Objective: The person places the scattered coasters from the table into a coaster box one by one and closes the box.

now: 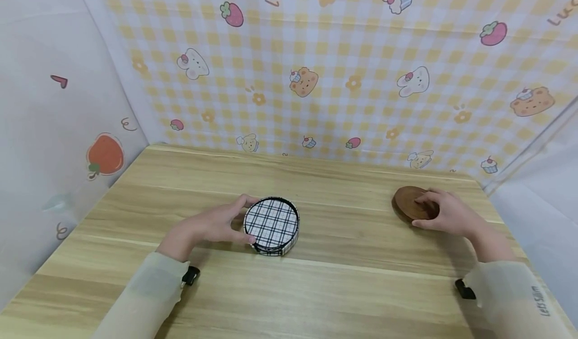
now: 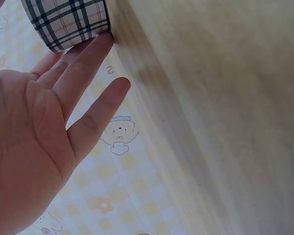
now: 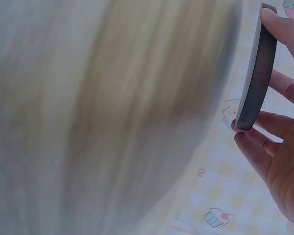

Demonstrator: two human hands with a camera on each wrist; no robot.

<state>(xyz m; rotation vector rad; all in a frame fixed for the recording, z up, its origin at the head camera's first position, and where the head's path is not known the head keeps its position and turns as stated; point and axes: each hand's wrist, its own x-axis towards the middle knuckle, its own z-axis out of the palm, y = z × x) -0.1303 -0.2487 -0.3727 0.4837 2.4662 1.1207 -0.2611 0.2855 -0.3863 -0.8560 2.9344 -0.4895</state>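
Note:
A low round box (image 1: 272, 223) in white and black plaid with a dark rim sits on the wooden table. My left hand (image 1: 222, 223) holds its left side, thumb at the near edge and fingers at the far edge. In the left wrist view, fingertips touch the box's plaid side wall (image 2: 71, 22). At the right, my right hand (image 1: 444, 211) grips a brown round wooden disc (image 1: 406, 201), which looks like a coaster. The right wrist view shows the disc edge-on (image 3: 258, 73), between the thumb and the fingers.
The light wooden table (image 1: 316, 294) reaches back to a yellow checked cloth (image 1: 271, 98) with cartoon prints. A white printed sheet (image 1: 54, 128) hangs along the left side, and another pale sheet (image 1: 546, 178) stands at the right.

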